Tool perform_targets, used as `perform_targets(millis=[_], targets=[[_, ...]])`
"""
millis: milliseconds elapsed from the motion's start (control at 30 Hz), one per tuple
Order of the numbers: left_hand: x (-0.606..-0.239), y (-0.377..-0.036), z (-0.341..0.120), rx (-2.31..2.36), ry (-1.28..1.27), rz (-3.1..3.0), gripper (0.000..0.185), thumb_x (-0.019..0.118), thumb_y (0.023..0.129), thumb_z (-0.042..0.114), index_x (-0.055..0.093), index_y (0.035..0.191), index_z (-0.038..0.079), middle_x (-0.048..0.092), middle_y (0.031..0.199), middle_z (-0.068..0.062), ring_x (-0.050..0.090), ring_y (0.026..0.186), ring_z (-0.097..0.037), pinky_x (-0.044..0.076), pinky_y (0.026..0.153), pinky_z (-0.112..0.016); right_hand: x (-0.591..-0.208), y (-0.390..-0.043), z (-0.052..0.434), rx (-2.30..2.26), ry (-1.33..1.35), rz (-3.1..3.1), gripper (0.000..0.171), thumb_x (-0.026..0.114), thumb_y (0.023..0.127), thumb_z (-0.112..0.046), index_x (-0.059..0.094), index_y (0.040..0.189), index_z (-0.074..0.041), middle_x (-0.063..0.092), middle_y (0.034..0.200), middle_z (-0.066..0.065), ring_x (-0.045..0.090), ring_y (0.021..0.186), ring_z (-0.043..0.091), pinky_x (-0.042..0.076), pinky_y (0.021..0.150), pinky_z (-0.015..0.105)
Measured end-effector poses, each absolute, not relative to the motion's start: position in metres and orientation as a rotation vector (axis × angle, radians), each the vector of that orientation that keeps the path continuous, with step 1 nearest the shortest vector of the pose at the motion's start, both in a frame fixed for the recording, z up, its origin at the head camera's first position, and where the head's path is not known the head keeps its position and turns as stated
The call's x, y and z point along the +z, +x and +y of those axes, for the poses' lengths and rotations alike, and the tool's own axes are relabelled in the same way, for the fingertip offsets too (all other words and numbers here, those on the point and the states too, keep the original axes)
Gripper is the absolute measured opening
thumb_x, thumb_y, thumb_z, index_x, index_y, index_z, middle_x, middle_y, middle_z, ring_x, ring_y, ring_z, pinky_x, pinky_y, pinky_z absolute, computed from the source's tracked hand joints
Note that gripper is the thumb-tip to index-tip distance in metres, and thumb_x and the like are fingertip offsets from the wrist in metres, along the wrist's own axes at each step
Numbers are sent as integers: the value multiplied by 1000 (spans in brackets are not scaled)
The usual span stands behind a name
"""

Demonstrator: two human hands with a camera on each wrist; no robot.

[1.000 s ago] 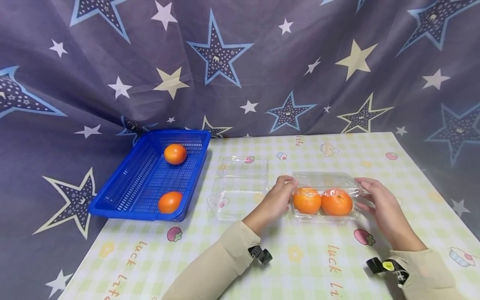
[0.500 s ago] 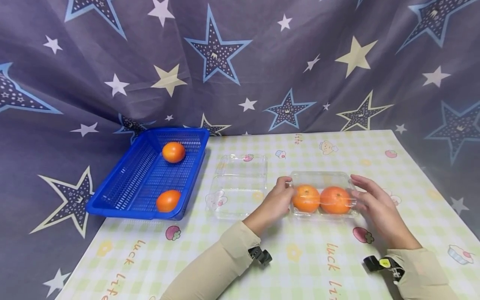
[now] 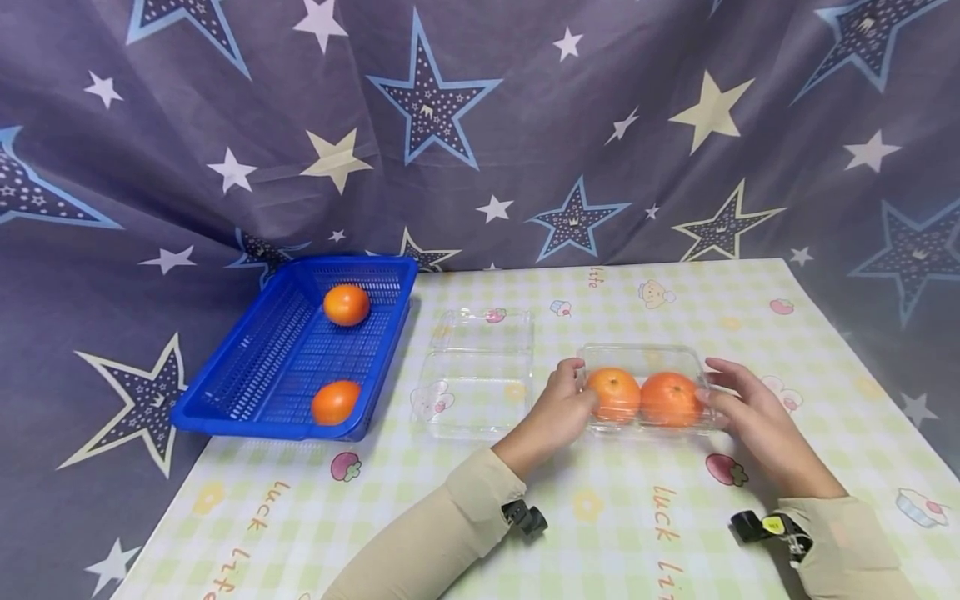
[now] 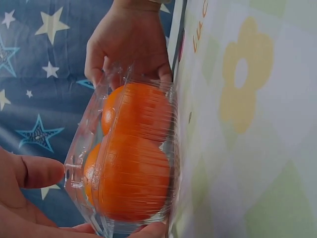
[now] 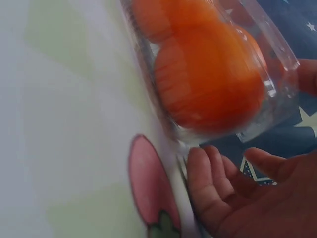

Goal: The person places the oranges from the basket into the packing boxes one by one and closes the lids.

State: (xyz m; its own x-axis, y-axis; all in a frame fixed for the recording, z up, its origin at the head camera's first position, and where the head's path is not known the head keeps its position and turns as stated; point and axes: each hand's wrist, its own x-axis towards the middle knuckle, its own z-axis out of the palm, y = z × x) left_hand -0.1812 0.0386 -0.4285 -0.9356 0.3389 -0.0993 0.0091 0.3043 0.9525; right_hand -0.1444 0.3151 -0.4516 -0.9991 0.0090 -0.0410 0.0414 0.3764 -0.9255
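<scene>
Two oranges (image 3: 615,392) sit side by side inside a clear plastic clamshell box (image 3: 643,357) on the table, its lid folded down over them. My left hand (image 3: 558,408) grips the box's left end, thumb on the lid by the near corner. At the other end my right hand (image 3: 757,425) holds the box between thumb and fingers. In the left wrist view a thumb (image 4: 44,171) presses the lid rim, and the orange (image 4: 133,178) shows through ridged plastic. In the right wrist view fingers (image 5: 200,173) lie close to the box's end wall.
A second clear clamshell box (image 3: 480,367) lies unfolded and empty, left of my left hand. Farther left stands a blue plastic basket (image 3: 292,431) with two more oranges (image 3: 347,305) in it. A star-patterned curtain (image 3: 480,125) hangs behind the checked tablecloth (image 3: 525,550).
The lid's front edge has come down over the oranges. My left thumb has shifted toward the near left corner, and my right thumb has moved in onto the lid.
</scene>
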Motion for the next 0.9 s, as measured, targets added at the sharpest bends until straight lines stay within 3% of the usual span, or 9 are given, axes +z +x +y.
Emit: perform_targets(millis=[100, 200, 333, 500, 733, 900], targets=[[-427, -180, 38, 1647, 324, 2302, 71, 51, 90, 14, 29, 156, 1, 35, 157, -27, 39, 149, -39, 32, 123, -49, -451, -145, 318, -1726, 62, 2532, 72, 54, 107, -35, 22, 162, -1, 47, 144, 21, 59, 97, -2, 56, 78, 21], [-426, -179, 37, 1621, 331, 2307, 70, 50, 93, 14, 27, 157, 1, 35, 158, -27, 41, 147, -39, 32, 123, -49, -449, -144, 322, -1752, 74, 2443, 72, 56, 106, -33, 23, 160, 1, 61, 110, 8, 61, 76, 7, 58, 70, 30], [-431, -181, 38, 1594, 343, 2320, 72, 51, 93, 11, 24, 159, 2, 35, 159, -26, 44, 145, -39, 31, 123, -48, -446, -143, 323, -1743, 90, 2365, 72, 56, 106, -38, 26, 157, 4, 57, 72, 0, 55, 59, 15, 56, 60, 34], [-433, -180, 37, 1577, 367, 2341, 79, 54, 90, 8, 21, 161, 3, 35, 159, -27, 38, 149, -37, 28, 125, -48, -448, -145, 322, -1727, 95, 2392, 72, 53, 106, -46, 31, 154, 4, 52, 65, -2, 56, 59, 17, 55, 57, 35], [-436, -178, 39, 1623, 340, 2331, 86, 56, 89, 9, 11, 162, -2, 33, 160, -31, 33, 152, -36, 24, 127, -45, -451, -146, 321, -1765, 90, 2407, 75, 54, 105, -50, 34, 153, 4, 50, 76, -2, 55, 62, 17, 56, 56, 36], [-438, -179, 41, 1598, 315, 2359, 83, 55, 90, 12, 16, 160, -8, 44, 154, -30, 39, 149, -34, 27, 126, -45, -449, -144, 326, -1724, 28, 2425, 70, 52, 107, -48, 36, 152, 4, 53, 78, 2, 56, 63, 18, 56, 58, 36]])
